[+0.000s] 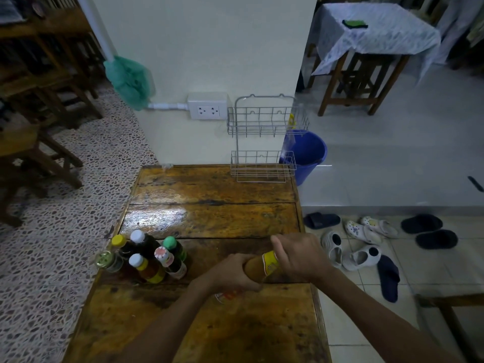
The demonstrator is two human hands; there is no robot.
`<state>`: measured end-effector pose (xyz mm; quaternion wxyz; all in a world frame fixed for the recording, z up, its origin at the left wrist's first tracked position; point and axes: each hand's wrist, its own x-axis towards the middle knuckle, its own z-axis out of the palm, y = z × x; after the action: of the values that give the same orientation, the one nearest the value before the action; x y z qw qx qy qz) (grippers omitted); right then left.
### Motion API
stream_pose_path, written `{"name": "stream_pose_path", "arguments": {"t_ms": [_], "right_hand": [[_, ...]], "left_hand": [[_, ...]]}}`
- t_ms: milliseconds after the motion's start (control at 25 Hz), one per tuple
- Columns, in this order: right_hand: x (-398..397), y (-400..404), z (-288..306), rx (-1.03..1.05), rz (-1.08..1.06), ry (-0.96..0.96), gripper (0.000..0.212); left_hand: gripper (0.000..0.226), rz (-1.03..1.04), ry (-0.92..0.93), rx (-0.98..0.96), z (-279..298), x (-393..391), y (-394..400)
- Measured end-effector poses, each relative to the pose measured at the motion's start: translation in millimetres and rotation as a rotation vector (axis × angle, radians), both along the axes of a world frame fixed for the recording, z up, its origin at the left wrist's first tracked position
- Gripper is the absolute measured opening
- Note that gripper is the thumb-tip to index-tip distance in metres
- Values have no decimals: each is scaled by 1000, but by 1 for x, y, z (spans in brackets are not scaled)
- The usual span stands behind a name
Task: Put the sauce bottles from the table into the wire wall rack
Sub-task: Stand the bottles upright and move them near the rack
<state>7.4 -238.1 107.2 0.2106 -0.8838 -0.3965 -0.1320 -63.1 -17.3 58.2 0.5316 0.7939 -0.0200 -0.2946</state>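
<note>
Across the lower centre of the frame runs the worn, glossy brown plank table (209,218), its far end against a pale wall. Above that end, right of centre, hangs the two-tier silver wire wall rack (264,142); we see nothing in either basket.

Near the table's lower right, we hold the tall amber glass bottle with a yellow label band (262,268) tilted over the wood. Our left hand (233,273) is wrapped around its lower body, and our right hand (298,258) is closed over the neck end, hiding the cap. The rest of the task's things stand at the table's left edge: a tight cluster of six smaller sauce bottles and jars (146,258) with yellow, white, green and patterned caps.

We judge the held bottle fairly heavy, rigid and breakable, and the sheen suggests glass that could slip, especially if oily. The thick body is the safer place to hold, with the other hand steadying the neck.

The yellow band carries red print, but it is too blurred to read; no brand is legible on the cluster either.
</note>
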Motion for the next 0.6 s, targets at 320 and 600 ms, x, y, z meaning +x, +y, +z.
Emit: {"name": "stream_pose_path", "arguments": {"t_ms": [320,600], "right_hand": [[4,7,-46,-301,-391,484,44],[-6,1,-52,-282,-338,541,14]], "left_hand": [[59,66,-302,656,-11,-5,-17],[57,62,-398,779,-24,-12,-30]]}}
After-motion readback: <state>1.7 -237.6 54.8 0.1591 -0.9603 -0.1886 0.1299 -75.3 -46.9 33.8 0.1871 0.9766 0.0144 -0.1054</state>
